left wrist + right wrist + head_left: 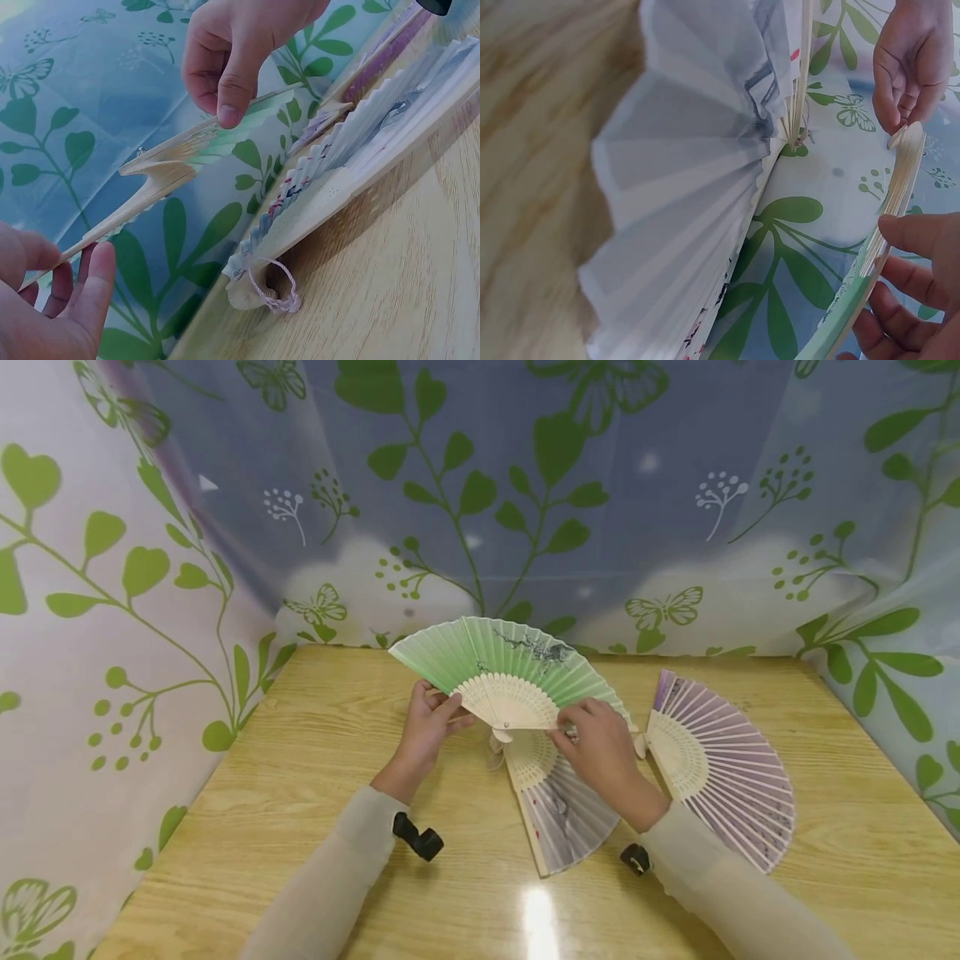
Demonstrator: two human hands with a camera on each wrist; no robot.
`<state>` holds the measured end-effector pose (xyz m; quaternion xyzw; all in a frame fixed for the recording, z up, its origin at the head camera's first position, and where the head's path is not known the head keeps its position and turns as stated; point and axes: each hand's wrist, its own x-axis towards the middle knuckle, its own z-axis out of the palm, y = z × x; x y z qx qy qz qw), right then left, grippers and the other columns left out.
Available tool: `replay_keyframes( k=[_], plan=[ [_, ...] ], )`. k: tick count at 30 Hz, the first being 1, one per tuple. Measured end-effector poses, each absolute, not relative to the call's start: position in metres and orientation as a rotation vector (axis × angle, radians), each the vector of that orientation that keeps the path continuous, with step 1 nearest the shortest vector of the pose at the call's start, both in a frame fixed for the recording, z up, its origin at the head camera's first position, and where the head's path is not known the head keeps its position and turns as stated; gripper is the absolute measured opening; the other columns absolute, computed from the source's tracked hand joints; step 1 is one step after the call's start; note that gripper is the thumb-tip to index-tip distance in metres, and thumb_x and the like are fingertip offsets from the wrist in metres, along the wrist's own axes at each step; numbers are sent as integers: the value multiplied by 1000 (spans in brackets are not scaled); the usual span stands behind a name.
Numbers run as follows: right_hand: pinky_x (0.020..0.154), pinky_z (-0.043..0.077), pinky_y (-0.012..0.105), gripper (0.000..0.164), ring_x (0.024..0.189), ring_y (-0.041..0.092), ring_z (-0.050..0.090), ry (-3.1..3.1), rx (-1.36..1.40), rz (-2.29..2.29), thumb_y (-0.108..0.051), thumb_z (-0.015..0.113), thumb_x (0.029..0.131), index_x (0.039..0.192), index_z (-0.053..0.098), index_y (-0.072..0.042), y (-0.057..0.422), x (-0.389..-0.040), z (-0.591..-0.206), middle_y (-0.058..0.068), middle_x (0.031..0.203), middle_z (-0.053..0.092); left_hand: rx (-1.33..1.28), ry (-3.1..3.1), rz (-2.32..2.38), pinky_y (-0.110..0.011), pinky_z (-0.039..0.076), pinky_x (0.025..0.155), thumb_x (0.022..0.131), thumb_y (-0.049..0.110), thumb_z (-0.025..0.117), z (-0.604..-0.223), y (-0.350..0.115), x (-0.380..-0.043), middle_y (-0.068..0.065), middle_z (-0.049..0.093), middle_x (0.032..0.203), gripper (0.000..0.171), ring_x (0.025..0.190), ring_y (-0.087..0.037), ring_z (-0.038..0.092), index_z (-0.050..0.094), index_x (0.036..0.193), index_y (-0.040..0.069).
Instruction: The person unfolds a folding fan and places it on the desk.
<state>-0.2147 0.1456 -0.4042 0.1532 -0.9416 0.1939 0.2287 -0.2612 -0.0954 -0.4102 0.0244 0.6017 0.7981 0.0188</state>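
A green folding fan (450, 652) with a dark branch print is spread open above the table, its pivot toward me. My left hand (427, 727) pinches its left end stick between thumb and fingers. On the other side, my right hand (603, 752) grips the right end stick, as the left wrist view also shows with the thumb on the wooden rib (176, 142). Below and partly behind my right hand, a grey-white folding fan (577, 818) lies spread on the table. A pale cord loop (277, 296) hangs at its pivot end.
A spread purple folding fan (738, 768) lies to the right of the grey one. The wooden table (300, 827) meets a leaf-patterned curtain (510, 527) at the back and on both sides. Black straps with cameras (420, 839) sit on both wrists.
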Motion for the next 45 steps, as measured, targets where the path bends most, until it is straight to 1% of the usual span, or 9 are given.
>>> replay_keyframes(
  k=[6,11,18,25,30,34,39,42,45],
  plan=[
    [67,52,39,18,76,25,60,-2606,393,588,-21,78,83,88,69,-5,142,-215,-405,7,85,65,7,1847,2503,-32,59,80,93,-9,56,-408,-94,-262,-13,50,105,48,81,-18,62,30,129,7],
    [65,52,38,19,75,23,59,-2620,370,591,-22,77,85,89,69,-5,138,-214,-404,6,83,65,-11,1851,2509,-29,58,79,94,-7,56,-408,-94,-263,-14,50,108,47,83,-19,60,29,130,8],
    [63,53,36,19,73,22,59,-2622,385,521,-23,77,85,85,66,-7,133,-212,-399,6,82,64,-6,1831,2543,-25,58,75,94,-6,56,-403,-96,-269,-14,51,109,45,83,-19,62,30,128,8],
    [51,47,31,20,68,19,55,-2707,418,478,-23,74,88,82,60,-10,117,-209,-394,3,77,59,-18,1856,2526,-26,58,77,95,-5,55,-397,-105,-277,-14,50,109,48,84,-17,63,28,132,8],
    [44,43,29,21,62,16,53,-2762,467,455,-22,74,88,78,58,-13,98,-206,-388,-1,73,55,-43,1911,2483,-26,58,76,96,-4,55,-395,-121,-284,-9,51,103,48,84,-14,62,30,135,7],
    [45,44,32,19,61,18,54,-2819,506,389,-14,70,88,74,56,-13,77,-205,-381,-1,70,53,-62,1965,2434,-27,58,76,96,-2,55,-392,-135,-290,-6,53,98,48,80,-13,61,34,139,6],
    [46,47,34,18,59,21,55,-2831,591,293,-12,71,86,74,57,-9,50,-204,-378,3,68,54,-101,2054,2317,-32,58,82,98,2,55,-388,-152,-299,-4,55,104,50,80,-10,62,35,143,5],
    [45,47,33,17,59,22,57,-2840,647,293,-13,72,86,77,58,-8,34,-204,-378,4,70,56,-147,2077,2267,-27,57,79,99,4,55,-387,-163,-303,-2,56,108,52,82,-8,63,33,146,6],
    [45,46,32,16,61,21,58,-2875,670,307,-13,72,86,78,59,-8,19,-207,-379,4,71,57,-216,2071,2247,-21,56,73,99,5,54,-387,-173,-306,1,57,107,53,79,-6,63,34,147,7]
  ],
)
